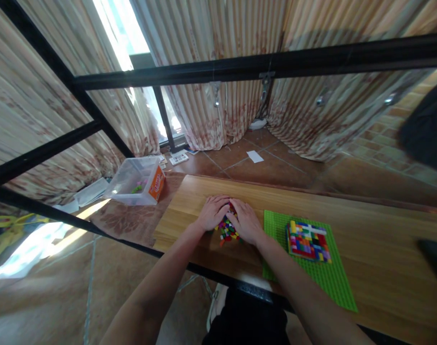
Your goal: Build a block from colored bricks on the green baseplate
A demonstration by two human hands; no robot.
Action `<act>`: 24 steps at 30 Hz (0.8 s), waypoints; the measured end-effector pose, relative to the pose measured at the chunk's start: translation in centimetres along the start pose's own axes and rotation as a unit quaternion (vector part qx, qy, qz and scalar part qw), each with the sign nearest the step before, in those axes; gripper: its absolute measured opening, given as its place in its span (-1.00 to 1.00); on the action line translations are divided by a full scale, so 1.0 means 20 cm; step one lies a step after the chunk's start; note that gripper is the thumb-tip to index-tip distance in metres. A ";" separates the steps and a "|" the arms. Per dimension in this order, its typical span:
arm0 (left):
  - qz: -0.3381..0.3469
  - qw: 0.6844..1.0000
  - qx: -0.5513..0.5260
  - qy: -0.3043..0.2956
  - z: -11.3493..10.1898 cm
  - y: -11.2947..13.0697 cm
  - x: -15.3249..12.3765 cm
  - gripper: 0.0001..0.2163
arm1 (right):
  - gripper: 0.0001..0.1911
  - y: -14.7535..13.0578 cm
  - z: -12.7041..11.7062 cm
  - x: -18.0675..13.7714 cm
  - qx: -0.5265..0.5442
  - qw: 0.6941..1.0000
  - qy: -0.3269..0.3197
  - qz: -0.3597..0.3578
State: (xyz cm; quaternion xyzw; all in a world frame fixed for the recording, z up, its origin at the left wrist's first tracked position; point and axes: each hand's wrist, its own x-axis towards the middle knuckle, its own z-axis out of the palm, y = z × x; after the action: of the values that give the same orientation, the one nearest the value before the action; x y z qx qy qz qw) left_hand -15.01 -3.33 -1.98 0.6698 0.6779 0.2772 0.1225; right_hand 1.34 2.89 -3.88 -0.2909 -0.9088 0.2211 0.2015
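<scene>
A small pile of multicoloured toy building bricks (228, 232) lies on the wooden tabletop (193, 191). My left hand (213, 212) rests along the pile's left side, and my right hand (246, 223) curves round its right side. Their fingertips come close together at the far end, hiding part of the bricks. Both hands look open, with fingers stretched out and cupped over the pile's edges. To the right of my right hand is a green studded baseplate (333, 282), partly covered by my right forearm. A rectangular block of many-coloured bricks (309, 242) stands on it.
A clear plastic box (127, 179) with an orange label and a few pink and green pieces sits left, beyond the table. A black metal frame (204, 75) crosses above. Curtains (218, 115) hang behind. A dark object (434, 258) lies at the right edge.
</scene>
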 end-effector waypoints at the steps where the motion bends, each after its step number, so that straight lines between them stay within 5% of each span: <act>1: 0.004 1.000 -0.012 0.004 0.00 0.01 -0.01 -0.64 | -0.43 0.00 0.00 -0.01 0.010 1.000 0.009 -0.005; 14: 0.004 0.991 -0.121 0.048 0.06 0.16 -0.09 -0.66 | -0.46 -0.01 -0.05 -0.17 0.122 0.989 0.077 0.015; 24: -0.081 0.969 -0.179 0.148 0.02 0.14 -0.18 -0.60 | -0.60 0.02 -0.26 -0.41 0.109 0.982 0.135 0.073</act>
State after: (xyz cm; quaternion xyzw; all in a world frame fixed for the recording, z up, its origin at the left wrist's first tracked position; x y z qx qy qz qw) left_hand -12.20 -6.91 -1.43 0.5313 0.6797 0.4794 0.1610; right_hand 10.22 -0.35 -1.70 -0.3600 -0.8202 0.2914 0.3359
